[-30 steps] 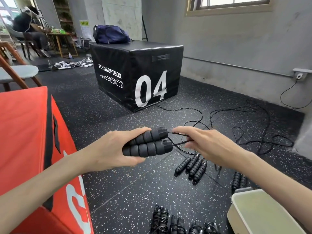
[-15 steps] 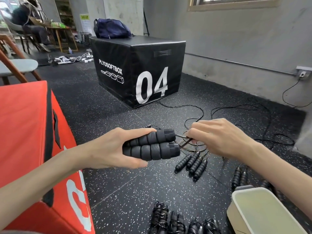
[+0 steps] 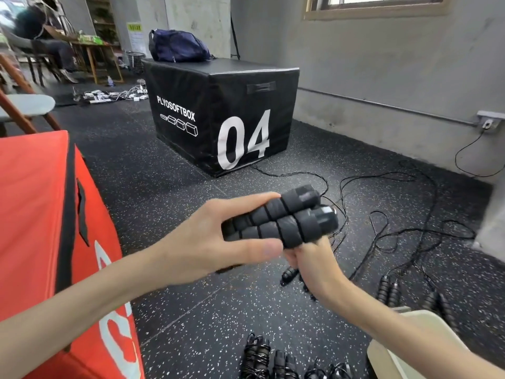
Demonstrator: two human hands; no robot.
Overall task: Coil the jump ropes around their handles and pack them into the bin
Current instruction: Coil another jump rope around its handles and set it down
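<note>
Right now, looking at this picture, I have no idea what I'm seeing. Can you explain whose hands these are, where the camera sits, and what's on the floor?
The camera is worn on a person's head, looking down at their own bare hands. The left hand holds a pair of black foam handles of a jump rope, side by side. The right hand is tucked under them; what its fingers grip is hidden. Loose rope trails on the speckled floor. Already coiled ropes lie near the pale bin. A black box marked 04 stands behind.
</note>
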